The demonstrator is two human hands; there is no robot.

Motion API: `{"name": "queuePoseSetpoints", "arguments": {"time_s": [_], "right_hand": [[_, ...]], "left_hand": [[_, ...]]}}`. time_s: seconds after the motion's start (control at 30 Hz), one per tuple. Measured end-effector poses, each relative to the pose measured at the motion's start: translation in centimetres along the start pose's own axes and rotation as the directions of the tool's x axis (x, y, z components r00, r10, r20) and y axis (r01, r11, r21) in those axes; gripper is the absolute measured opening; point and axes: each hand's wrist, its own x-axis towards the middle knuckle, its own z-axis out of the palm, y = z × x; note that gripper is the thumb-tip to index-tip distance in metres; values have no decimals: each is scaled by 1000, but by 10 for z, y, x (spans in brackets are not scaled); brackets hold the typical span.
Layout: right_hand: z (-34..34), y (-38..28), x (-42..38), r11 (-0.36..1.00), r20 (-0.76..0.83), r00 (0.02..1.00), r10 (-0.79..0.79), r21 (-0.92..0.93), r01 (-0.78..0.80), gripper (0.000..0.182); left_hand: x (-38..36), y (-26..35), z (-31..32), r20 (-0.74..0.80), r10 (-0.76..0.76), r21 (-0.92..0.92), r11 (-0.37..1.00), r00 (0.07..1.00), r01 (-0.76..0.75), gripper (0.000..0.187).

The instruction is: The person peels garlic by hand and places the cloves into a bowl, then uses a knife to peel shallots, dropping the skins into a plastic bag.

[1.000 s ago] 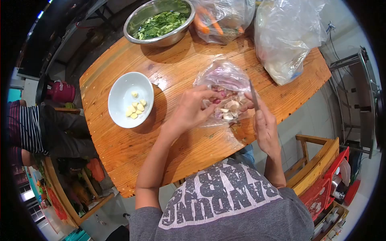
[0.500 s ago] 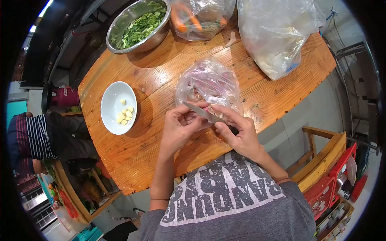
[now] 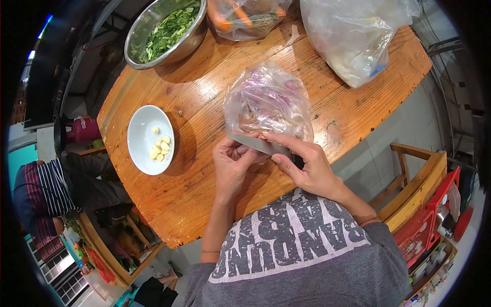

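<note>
My right hand (image 3: 305, 166) is closed around the handle of a knife (image 3: 255, 143), its blade pointing left across my fingertips. Behind the blade, my left hand (image 3: 232, 162) pinches a small pinkish garlic clove (image 3: 262, 136), mostly hidden by the fingers and knife. Just beyond both hands lies a clear plastic bag (image 3: 268, 100) with pink-purple and brownish contents. To the left stands a white bowl (image 3: 138, 148) holding several pale peeled cloves (image 3: 161, 147).
On the wooden table (image 3: 197, 192) stand a steel bowl (image 3: 192, 48) of chopped greens, a bag of carrots (image 3: 240, 23) and a large translucent bag (image 3: 353, 46). A wooden stool (image 3: 417, 187) is at right. Another person (image 3: 48, 189) is at far left.
The view has shifted slightly, and the tabletop things sit a little differently in it. The knife blade lies a bit flatter across my fingers. Both hands keep their grips.
</note>
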Motion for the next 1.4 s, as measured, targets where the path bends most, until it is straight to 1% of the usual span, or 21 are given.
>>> {"name": "queuePoseSetpoints", "arguments": {"time_s": [0.07, 0.17, 0.27, 0.37, 0.47, 0.57, 0.67, 0.77, 0.97, 1.07, 1.17, 1.27, 1.4], "right_hand": [[0, 1, -1, 1000, 11, 1000, 7, -8, -7, 33], [2, 9, -2, 998, -18, 999, -35, 43, 35, 28], [1, 7, -3, 990, -2, 999, 51, 134, -50, 26], [0, 6, -1, 994, 11, 1000, -9, 112, 8, 27], [0, 10, -2, 997, 17, 997, -69, 19, 68, 27], [-2, 3, -3, 991, 68, 996, 63, 114, -70, 26], [-7, -2, -3, 962, 155, 976, 155, 203, -185, 26], [-5, -2, -3, 957, 147, 979, 143, 230, -175, 26], [-4, -2, -4, 965, 135, 979, 155, 190, -179, 22], [-2, 1, -3, 956, 124, 980, 159, 228, -184, 20], [-1, 7, -2, 954, 118, 980, 159, 239, -183, 19], [3, 10, -2, 952, 96, 984, 153, 254, -173, 18], [3, 11, -1, 944, 77, 987, 143, 290, -159, 19]], "left_hand": [[-2, 0, 1, -16, -2, 16, 1000, 1000, 2, 22], [-3, -1, 4, -13, -2, -15, 1000, 1000, 2, 18], [-3, -2, 8, -28, 52, 32, 998, 998, -52, 15], [-4, -1, 10, -26, 49, 1, 999, 998, -49, 14], [-5, 0, 9, -17, 70, 70, 995, 997, -69, 13], [-5, -1, 7, -4, 70, 78, 995, 998, -69, 11], [-5, -1, 8, 14, 111, 141, 984, 994, -112, 9], [-5, -5, 8, 11, 108, 104, 989, 994, -108, 8], [-7, -5, 10, 21, 145, 203, 968, 989, -146, 9], [-7, -5, 12, 25, 156, 151, 976, 987, -158, 9], [-8, -5, 12, 13, 131, 192, 973, 991, -131, 9], [-9, -3, 14, 0, 122, 163, 979, 993, -120, 9], [-10, -5, 17, -12, 104, 221, 970, 995, -99, 8]]}}
